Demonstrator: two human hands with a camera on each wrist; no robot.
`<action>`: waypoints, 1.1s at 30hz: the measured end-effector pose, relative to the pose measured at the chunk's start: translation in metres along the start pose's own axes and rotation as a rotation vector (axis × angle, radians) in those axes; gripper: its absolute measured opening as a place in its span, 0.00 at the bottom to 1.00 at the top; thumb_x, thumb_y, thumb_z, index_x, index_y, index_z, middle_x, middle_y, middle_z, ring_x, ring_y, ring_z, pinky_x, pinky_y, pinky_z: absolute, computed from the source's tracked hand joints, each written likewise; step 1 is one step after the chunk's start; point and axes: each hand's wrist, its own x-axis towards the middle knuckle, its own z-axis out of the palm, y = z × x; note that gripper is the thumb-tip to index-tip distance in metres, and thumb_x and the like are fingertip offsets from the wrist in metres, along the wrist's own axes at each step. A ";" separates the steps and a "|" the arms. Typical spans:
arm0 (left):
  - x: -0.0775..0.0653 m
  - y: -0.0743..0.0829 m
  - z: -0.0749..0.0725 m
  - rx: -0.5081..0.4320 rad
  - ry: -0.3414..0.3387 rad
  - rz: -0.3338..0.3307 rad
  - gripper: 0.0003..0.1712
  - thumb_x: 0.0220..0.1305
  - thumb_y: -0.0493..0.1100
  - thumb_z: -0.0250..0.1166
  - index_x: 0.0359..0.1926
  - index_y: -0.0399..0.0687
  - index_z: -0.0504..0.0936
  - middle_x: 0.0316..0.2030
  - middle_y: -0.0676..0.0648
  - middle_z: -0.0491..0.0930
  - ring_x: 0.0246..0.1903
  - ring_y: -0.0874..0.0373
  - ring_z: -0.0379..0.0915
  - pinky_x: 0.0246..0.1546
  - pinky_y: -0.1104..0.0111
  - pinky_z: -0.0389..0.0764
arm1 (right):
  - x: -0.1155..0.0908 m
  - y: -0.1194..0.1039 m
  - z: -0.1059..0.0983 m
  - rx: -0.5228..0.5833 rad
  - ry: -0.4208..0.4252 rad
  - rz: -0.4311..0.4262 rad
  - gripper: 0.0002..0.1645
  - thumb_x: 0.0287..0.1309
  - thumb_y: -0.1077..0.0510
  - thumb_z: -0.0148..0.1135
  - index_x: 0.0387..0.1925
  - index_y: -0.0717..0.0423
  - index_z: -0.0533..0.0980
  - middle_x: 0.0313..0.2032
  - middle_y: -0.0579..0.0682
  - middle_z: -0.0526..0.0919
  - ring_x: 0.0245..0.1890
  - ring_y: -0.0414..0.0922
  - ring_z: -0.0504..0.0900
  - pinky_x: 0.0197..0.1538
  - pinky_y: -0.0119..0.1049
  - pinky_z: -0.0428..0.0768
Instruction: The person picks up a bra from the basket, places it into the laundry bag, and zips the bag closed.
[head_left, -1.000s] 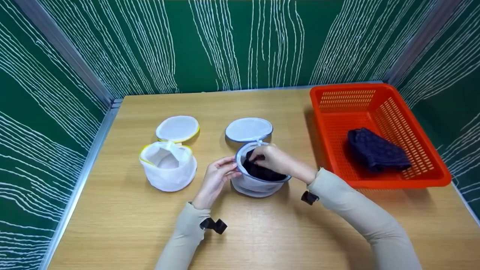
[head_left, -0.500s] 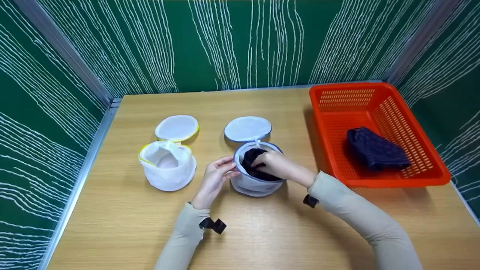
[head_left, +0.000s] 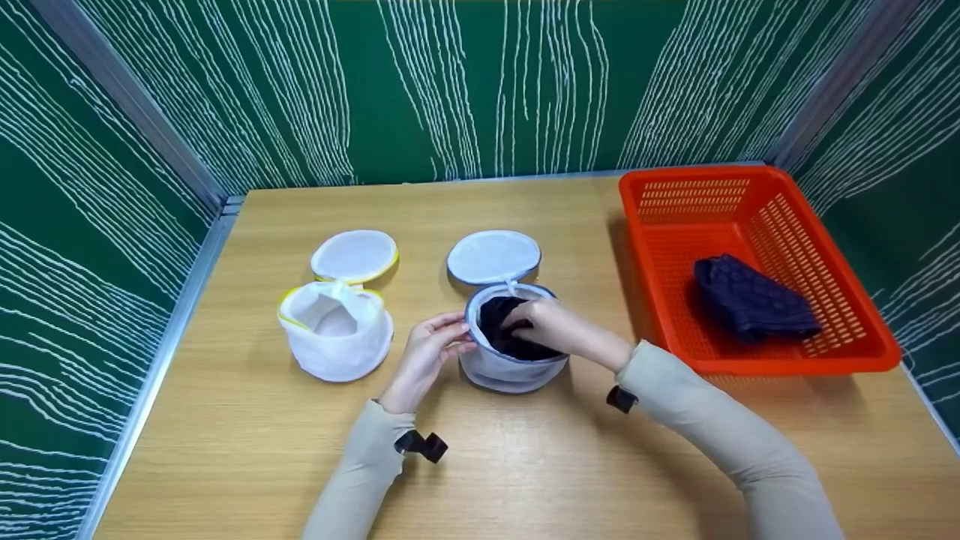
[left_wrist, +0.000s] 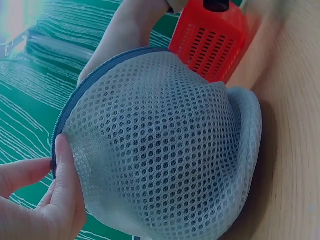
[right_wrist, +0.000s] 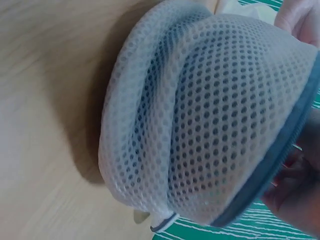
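The fingertips of the right hand [head_left: 553, 325] are hidden in the bag [head_left: 504, 373]. The bag hides the bottom of the cloth [head_left: 495, 313]. In the left wrist view, the edge cuts off the left hand [left_wrist: 55, 207]. In the right wrist view, the right hand is blurry and cut off.

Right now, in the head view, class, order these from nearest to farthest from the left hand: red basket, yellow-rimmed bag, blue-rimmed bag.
1. Blue-rimmed bag: rim pinched by the left hand.
2. Yellow-rimmed bag: apart, on the hand's left.
3. Red basket: farthest, off to the right.
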 end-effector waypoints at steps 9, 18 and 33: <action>0.007 0.008 -0.004 0.114 -0.021 -0.039 0.14 0.56 0.29 0.53 0.44 0.24 0.70 0.24 0.47 0.75 0.22 0.59 0.73 0.27 0.70 0.79 | 0.000 0.006 -0.025 0.129 0.041 0.114 0.09 0.47 0.69 0.60 0.34 0.67 0.79 0.31 0.56 0.82 0.33 0.48 0.81 0.38 0.39 0.79; 0.026 0.019 -0.013 0.220 0.036 -0.076 0.15 0.59 0.31 0.52 0.45 0.22 0.70 0.23 0.45 0.74 0.21 0.60 0.73 0.26 0.71 0.79 | 0.007 0.028 -0.048 0.253 0.005 0.367 0.11 0.51 0.67 0.57 0.38 0.67 0.79 0.36 0.59 0.82 0.36 0.46 0.79 0.41 0.42 0.78; 0.052 0.031 -0.008 0.360 0.073 -0.161 0.16 0.55 0.39 0.61 0.40 0.31 0.72 0.24 0.44 0.73 0.20 0.58 0.73 0.25 0.71 0.79 | 0.001 0.061 -0.047 0.405 -0.087 0.744 0.19 0.53 0.62 0.57 0.43 0.74 0.73 0.33 0.68 0.79 0.28 0.54 0.80 0.28 0.39 0.81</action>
